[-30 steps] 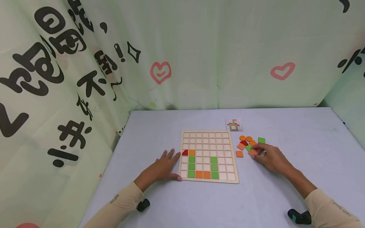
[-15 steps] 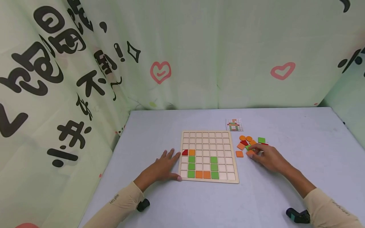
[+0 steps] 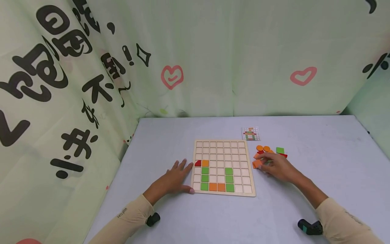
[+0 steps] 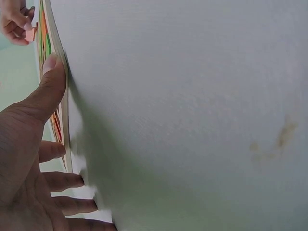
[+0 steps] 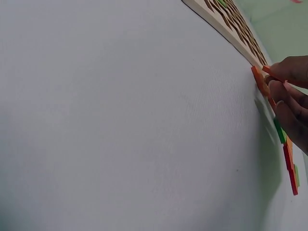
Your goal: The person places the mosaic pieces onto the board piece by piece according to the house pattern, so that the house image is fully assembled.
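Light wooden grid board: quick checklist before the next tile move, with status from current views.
1. Board steadied: ok. Left hand has its thumb against the left edge of the light wooden grid board.
2. Tile gripped: ok. Right hand pinches a thin orange tile.
3. Held tile over the board: not ok. It is right of the board, by the loose orange, red and green pieces.
4. Placed green square tiles within their cells: ok.
5. Small printed pattern card in view: ok, beyond the board's far right corner.
6. Held tile free of loose pieces: cannot tell. Another orange piece sits too close to judge a gap.
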`<action>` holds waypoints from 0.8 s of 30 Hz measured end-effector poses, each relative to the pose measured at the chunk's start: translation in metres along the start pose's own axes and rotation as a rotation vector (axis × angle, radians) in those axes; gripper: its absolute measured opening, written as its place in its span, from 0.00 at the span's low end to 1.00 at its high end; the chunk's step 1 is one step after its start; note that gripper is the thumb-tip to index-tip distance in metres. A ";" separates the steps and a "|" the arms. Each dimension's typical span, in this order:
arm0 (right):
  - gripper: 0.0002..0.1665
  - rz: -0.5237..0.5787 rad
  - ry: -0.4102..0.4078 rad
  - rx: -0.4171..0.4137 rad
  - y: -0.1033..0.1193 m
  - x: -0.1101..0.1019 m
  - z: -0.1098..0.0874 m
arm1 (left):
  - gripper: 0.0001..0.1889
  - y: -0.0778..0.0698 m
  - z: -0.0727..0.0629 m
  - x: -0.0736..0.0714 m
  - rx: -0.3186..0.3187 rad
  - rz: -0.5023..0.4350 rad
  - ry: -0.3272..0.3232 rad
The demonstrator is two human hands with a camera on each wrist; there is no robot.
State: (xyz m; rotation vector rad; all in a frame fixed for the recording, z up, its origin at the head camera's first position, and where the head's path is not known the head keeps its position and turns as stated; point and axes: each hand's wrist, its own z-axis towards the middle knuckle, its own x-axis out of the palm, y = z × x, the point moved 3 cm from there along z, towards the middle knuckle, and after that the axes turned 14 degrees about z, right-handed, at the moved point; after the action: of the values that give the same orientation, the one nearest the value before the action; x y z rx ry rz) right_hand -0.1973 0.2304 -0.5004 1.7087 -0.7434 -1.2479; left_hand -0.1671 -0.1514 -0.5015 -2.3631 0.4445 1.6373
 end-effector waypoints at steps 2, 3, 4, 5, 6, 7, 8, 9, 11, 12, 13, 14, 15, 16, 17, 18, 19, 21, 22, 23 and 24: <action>0.22 0.010 0.008 -0.010 0.003 0.001 0.003 | 0.55 0.000 0.000 0.000 0.000 -0.003 -0.004; 0.22 0.012 0.010 -0.011 0.004 0.002 0.003 | 0.55 0.000 0.000 0.000 0.002 -0.003 -0.002; 0.22 0.010 0.013 -0.013 0.004 0.004 0.003 | 0.56 0.000 -0.001 0.001 0.004 -0.004 0.000; 0.22 0.006 0.018 -0.015 0.005 0.005 0.004 | 0.56 0.000 -0.001 0.001 0.006 -0.007 0.004; 0.22 -0.001 0.022 -0.020 0.006 0.006 0.004 | 0.56 0.000 -0.001 0.001 0.007 -0.006 0.006; 0.22 -0.011 0.027 -0.026 0.008 0.007 0.005 | 0.56 0.000 -0.001 0.001 0.007 -0.006 0.008; 0.22 -0.020 0.031 -0.033 0.009 0.008 0.006 | 0.56 0.000 -0.001 0.001 0.007 -0.003 0.009; 0.22 -0.030 0.035 -0.041 0.010 0.009 0.007 | 0.56 0.000 -0.001 0.001 0.005 0.000 0.012; 0.21 -0.047 0.039 -0.055 0.012 0.010 0.009 | 0.56 0.001 0.000 0.001 0.002 0.008 0.015; 0.21 -0.052 0.040 -0.061 0.013 0.010 0.010 | 0.56 0.001 0.000 0.000 0.000 0.011 0.015; 0.21 -0.056 0.041 -0.066 0.014 0.011 0.011 | 0.56 0.001 0.001 0.000 0.000 0.014 0.013; 0.21 -0.058 0.043 -0.070 0.015 0.011 0.012 | 0.56 0.001 0.001 0.000 0.000 0.015 0.013; 0.22 -0.060 0.045 -0.070 0.016 0.012 0.013 | 0.56 0.001 0.002 0.001 0.000 0.014 0.013; 0.22 -0.056 0.049 -0.070 0.017 0.012 0.014 | 0.56 0.001 0.002 0.001 0.001 0.014 0.011; 0.21 -0.054 0.052 -0.071 0.018 0.013 0.015 | 0.56 0.001 0.002 0.001 0.002 0.013 0.008; 0.21 -0.054 0.055 -0.072 0.019 0.013 0.015 | 0.56 0.001 0.003 0.001 0.004 0.011 0.006; 0.21 -0.051 0.058 -0.074 0.019 0.014 0.016 | 0.56 0.001 0.003 0.001 0.005 0.011 0.003; 0.21 -0.047 0.060 -0.076 0.022 0.016 0.017 | 0.56 0.001 0.004 0.002 0.003 0.012 0.002; 0.21 -0.044 0.061 -0.075 0.024 0.018 0.018 | 0.56 0.001 0.004 0.002 0.002 0.013 0.001; 0.21 -0.048 0.058 -0.078 0.026 0.019 0.019 | 0.56 0.001 0.004 0.002 0.001 0.015 0.000; 0.21 -0.048 0.055 -0.076 0.028 0.021 0.020 | 0.56 0.001 0.004 0.002 -0.001 0.015 0.001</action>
State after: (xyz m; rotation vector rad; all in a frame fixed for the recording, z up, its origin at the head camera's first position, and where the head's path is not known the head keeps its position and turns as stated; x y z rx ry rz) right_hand -0.2086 0.1944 -0.4872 1.7012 -0.6184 -1.2411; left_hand -0.1704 -0.1512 -0.5044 -2.3672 0.4620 1.6433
